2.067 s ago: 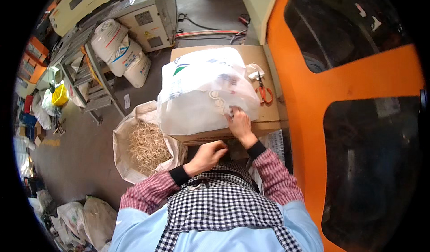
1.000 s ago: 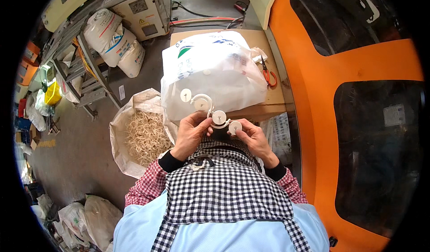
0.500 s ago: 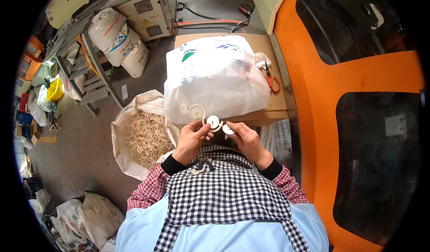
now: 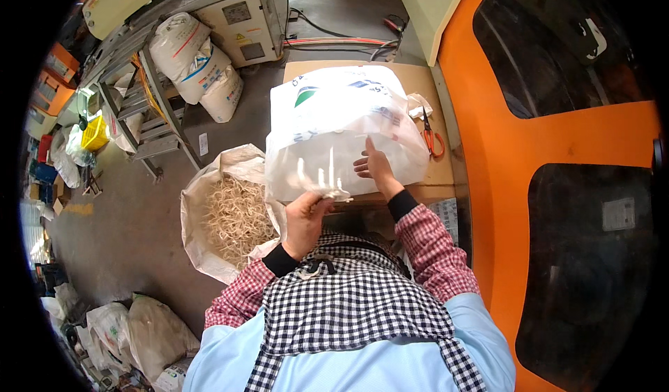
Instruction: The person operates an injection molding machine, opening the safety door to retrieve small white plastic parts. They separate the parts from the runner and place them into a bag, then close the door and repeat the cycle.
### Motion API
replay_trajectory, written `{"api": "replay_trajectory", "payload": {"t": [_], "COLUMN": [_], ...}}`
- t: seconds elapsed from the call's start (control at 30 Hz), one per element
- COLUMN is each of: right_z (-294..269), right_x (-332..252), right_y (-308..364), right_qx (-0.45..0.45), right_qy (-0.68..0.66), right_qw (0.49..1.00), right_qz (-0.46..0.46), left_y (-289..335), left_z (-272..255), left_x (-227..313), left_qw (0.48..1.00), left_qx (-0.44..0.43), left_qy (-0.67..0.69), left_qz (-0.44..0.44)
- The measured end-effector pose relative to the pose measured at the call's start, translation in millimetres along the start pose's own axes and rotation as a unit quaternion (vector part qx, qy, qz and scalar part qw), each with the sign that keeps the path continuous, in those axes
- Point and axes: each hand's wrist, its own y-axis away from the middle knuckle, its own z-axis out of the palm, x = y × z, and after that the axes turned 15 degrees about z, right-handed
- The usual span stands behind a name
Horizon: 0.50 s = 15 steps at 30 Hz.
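Here, the left hand point(image 4: 303, 221) pinches a white plastic piece point(image 4: 331, 191) while the right hand point(image 4: 378, 169) hangs spread over a printed plastic bag point(image 4: 334, 106).

The left forearm slants inward from below, thumb and fingers closed on the piece's near end, its thin stalks pointing away over the bag's near edge; motion blur smears them, and the fingers hide the gripped part. The right forearm angles up and inward, its fingers apart and seemingly holding nothing, though whether they touch the bag is hard to tell. The bag covers much of the cardboard box point(image 4: 440, 176), and orange-handled scissors point(image 4: 433, 143) lie to its right. The left sleeve partly overlaps a sack point(image 4: 244, 156) of pale, stringy scraps point(image 4: 237, 218).
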Motion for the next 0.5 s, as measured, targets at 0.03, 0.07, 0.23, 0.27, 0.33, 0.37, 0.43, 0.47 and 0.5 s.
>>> {"api": "replay_trajectory", "payload": {"t": [0.03, 0.07, 0.23, 0.27, 0.33, 0.37, 0.43, 0.47, 0.5], "right_z": [0, 0, 7, 4, 0, -1, -5, -7, -9], "right_x": [0, 2, 23, 27, 28, 28, 27, 26, 24], "right_y": [7, 16, 106, 110, 119, 125, 135, 141, 148], "right_qx": [-0.019, -0.038, -0.237, -0.228, -0.184, -0.148, -0.075, -0.102, -0.128], "right_qy": [0.087, 0.173, 0.187, 0.196, 0.239, 0.272, 0.344, 0.308, 0.272], "right_qw": [0.995, 0.980, 0.916, 0.918, 0.916, 0.911, 0.857, 0.875, 0.890], "right_qz": [-0.044, -0.088, -0.266, -0.259, -0.263, -0.271, -0.375, -0.360, -0.343], "left_y": [-2, -4, 8, 11, 14, 15, 13, 11, 7], "left_z": [-2, -5, -1, 2, 3, 3, 1, -1, -3], "left_x": [-1, -2, -8, -7, -11, -13, -9, -6, -1], "left_qw": [0.998, 0.990, 0.973, 0.972, 0.967, 0.965, 0.954, 0.944, 0.932], "left_qx": [0.014, 0.027, 0.014, 0.012, 0.001, -0.011, -0.041, -0.059, -0.076], "left_qy": [0.050, 0.099, 0.171, 0.177, 0.196, 0.199, 0.228, 0.253, 0.279], "left_qz": [-0.047, -0.095, -0.155, -0.157, -0.164, -0.168, -0.189, -0.205, -0.221]}}
